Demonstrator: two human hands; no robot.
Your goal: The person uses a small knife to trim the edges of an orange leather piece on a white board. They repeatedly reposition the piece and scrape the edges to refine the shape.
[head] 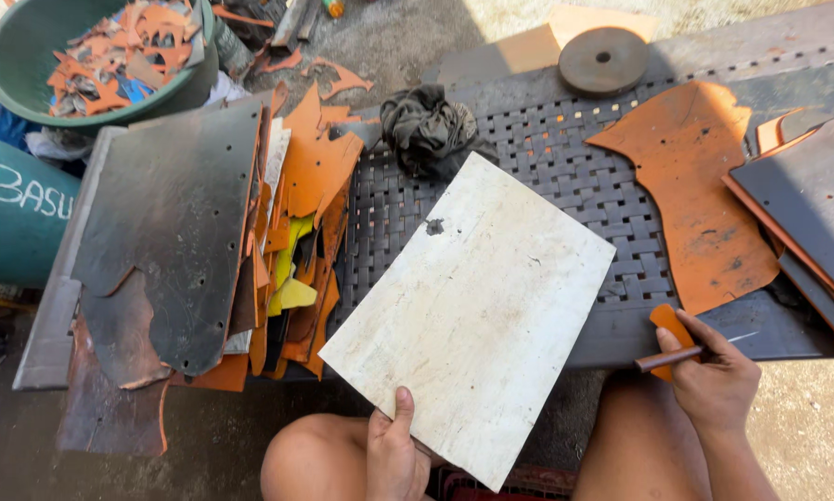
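My left hand (394, 453) grips the near edge of a worn white board (477, 311), thumb on top. The board lies tilted across my knees and the woven dark bench (575, 186). My right hand (714, 380) is at the bench's front edge on the right. It holds a knife with a brown wooden handle (669, 358) and a thin blade pointing right, together with a small orange leather piece (669, 325). A large orange leather sheet (695, 195) lies on the bench just beyond that hand.
A stack of dark and orange leather sheets (203, 232) covers the left. A green basin of orange scraps (27, 83) sits far left. A dark crumpled rag (431, 130) and a round grey disc (602, 60) lie at the back. Dark sheets (807, 195) overlap at right.
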